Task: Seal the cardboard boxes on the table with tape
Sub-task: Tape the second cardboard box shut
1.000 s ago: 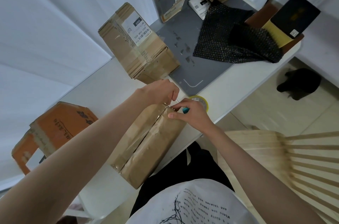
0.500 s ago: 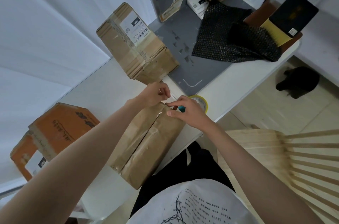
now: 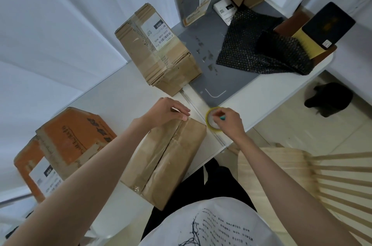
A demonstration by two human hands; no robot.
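Note:
A brown cardboard box [image 3: 165, 161] lies on the white table [image 3: 120, 92] in front of me, its centre seam running away from me. My left hand [image 3: 167, 112] rests on the box's far end, fingers pressed flat on the edge by the seam and holding nothing. My right hand [image 3: 228, 123] is just right of the box, above a yellow-rimmed tape roll [image 3: 210, 119] lying flat on the table. It pinches a small teal tool [image 3: 222, 118]. A taped box with a white label [image 3: 161, 52] stands further back. An orange box [image 3: 74, 141] sits at the left.
A grey mat [image 3: 209, 76] covers the far table, with black bubble wrap [image 3: 261, 50], a dark book, and more boxes behind. The table's front edge runs beside my right wrist. A wooden slatted chair [image 3: 312, 175] stands at the right. A black object [image 3: 330, 98] lies on the floor.
My right hand has left the box's far end and moved right over the tape roll. My left hand went from pinching at the seam to pressing flat on the edge.

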